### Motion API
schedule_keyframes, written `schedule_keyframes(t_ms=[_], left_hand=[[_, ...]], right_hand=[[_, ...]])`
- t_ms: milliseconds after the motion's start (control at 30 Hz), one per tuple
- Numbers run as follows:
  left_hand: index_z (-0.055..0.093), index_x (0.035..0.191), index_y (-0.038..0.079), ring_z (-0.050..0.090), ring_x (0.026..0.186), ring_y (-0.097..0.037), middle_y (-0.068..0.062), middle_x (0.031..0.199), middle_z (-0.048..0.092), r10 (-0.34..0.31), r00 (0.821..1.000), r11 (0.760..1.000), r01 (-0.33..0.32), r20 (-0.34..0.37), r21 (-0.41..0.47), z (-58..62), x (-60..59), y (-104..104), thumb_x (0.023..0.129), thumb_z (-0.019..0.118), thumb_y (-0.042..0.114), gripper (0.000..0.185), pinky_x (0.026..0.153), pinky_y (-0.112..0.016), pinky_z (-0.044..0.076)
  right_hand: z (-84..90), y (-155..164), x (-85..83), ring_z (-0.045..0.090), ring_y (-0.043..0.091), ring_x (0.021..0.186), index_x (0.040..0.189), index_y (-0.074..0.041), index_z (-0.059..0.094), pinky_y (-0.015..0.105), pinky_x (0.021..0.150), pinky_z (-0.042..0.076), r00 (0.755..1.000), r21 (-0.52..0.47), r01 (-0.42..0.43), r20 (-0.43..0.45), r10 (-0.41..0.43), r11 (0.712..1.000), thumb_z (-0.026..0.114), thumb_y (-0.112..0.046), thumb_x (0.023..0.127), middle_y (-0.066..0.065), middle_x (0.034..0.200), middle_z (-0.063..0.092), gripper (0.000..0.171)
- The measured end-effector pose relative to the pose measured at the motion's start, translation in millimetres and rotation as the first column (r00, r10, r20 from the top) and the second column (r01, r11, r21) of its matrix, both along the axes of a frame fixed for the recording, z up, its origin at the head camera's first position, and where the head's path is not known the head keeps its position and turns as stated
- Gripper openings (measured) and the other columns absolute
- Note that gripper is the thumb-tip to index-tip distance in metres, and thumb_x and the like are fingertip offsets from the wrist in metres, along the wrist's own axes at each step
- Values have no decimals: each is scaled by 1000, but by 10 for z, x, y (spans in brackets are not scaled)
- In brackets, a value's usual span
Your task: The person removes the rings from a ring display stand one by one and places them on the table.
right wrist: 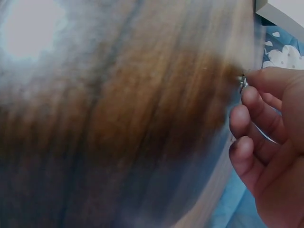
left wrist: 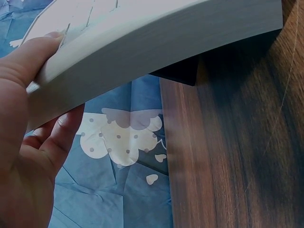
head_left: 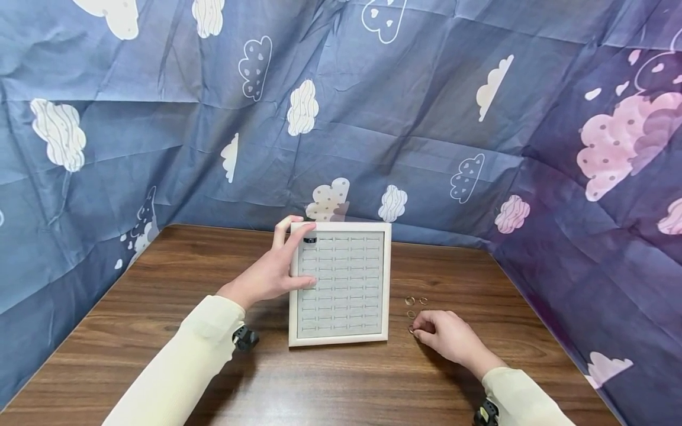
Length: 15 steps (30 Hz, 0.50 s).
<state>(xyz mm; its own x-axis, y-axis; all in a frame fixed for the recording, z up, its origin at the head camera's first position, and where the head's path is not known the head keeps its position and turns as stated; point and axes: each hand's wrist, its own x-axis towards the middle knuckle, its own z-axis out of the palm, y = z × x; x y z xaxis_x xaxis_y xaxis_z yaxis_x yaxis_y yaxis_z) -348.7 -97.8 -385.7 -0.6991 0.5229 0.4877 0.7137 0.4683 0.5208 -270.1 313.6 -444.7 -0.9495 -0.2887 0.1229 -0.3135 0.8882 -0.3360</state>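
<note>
A white-framed ring display board (head_left: 341,284) with rows of slits in a grey pad leans upright on the table. My left hand (head_left: 274,266) grips its upper left side, thumb on the pad and some fingers behind, as the left wrist view also shows. A dark ring (head_left: 310,240) sits at the top left slit, just below the index fingertip. To the right of the board, my right hand (head_left: 450,337) pinches a small metal ring (right wrist: 243,81) between thumb and index finger, close to the tabletop. Several other thin rings (head_left: 409,300) lie just beyond that hand.
The brown wood-grain table (head_left: 330,384) reaches back to a blue cloth (head_left: 362,136) with cloud prints, which hangs behind it and along the sides. A dark support (left wrist: 183,71) shows behind the board in the left wrist view.
</note>
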Motion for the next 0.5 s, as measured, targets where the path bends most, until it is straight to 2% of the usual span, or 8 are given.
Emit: schedule_keyframes(t_ms=[267,500], left_hand=[[24,168,23,64,117,-32,-12,169,3,-3,1000,1000,3,0,-2,0,-19,7,89,91,20,103,102,-45,56],[23,168,24,65,113,-30,-12,169,4,-5,1000,1000,5,4,-1,-15,-26,6,90,91,20,103,101,-43,57]], right_hand=[[222,-75,-73,48,-2,66,98,-15,76,24,63,42,987,-66,10,-159,-21,998,78,-17,97,-14,74,60,3],[367,-170,-131,50,-1,68,99,-12,74,24,65,45,959,-107,-3,-283,-28,994,76,-10,97,-11,75,61,3]])
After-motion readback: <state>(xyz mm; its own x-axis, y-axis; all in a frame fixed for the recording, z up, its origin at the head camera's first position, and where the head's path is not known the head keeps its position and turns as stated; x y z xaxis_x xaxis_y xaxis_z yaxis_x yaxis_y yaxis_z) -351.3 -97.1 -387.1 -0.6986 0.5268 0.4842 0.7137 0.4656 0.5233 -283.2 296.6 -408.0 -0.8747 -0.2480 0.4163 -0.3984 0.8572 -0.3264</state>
